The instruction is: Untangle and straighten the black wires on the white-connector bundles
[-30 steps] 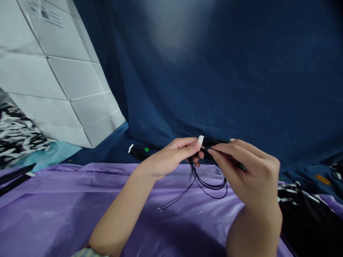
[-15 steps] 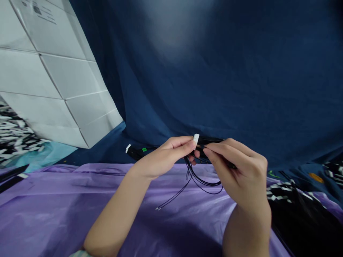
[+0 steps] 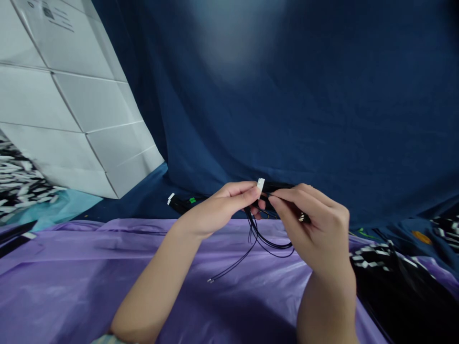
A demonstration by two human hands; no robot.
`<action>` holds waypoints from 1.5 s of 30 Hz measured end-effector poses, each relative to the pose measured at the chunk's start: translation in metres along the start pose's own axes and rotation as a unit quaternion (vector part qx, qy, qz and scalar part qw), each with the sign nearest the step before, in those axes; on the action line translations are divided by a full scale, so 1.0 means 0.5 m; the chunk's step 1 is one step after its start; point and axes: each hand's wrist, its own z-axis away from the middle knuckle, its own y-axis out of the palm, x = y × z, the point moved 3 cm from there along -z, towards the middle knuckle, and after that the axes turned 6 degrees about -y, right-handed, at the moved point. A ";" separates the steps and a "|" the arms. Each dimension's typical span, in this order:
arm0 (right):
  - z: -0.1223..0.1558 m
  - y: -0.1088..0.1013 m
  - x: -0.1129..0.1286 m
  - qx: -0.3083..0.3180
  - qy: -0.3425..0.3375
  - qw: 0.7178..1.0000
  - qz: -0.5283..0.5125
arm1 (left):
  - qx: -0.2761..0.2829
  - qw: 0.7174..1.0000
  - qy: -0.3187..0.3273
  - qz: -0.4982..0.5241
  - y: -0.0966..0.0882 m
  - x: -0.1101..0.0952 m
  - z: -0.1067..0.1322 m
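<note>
While white cartons (image 3: 68,102) stand at left and black cables (image 3: 401,291) lie at right, the left hand (image 3: 218,205) pinches a white connector (image 3: 261,183) before blue cloth (image 3: 304,95); the right hand (image 3: 319,222), thumb pressed toward forefinger, pinches a black wire (image 3: 266,194) just beside it.

Logged white boxes (image 3: 103,105), stacked, upper left. Noted teal sheet (image 3: 73,204) below, blue cloth (image 3: 304,95) upper centre to right, purple sheet (image 3: 64,286) along bottom.

One head-worn view, forward and down; left hand (image 3: 223,206) and right hand (image 3: 317,217) near
</note>
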 end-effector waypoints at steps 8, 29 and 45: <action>0.021 -0.051 -0.025 -0.169 0.111 0.978 -0.056 | -0.040 0.988 0.016 0.149 -0.008 -0.010 0.005; 0.003 0.045 -0.034 0.010 0.151 0.948 -0.279 | -0.053 0.966 0.117 0.224 0.021 -0.019 0.001; 0.005 0.038 -0.015 0.057 0.090 0.984 -0.141 | -0.048 0.958 0.137 0.246 0.023 -0.019 0.000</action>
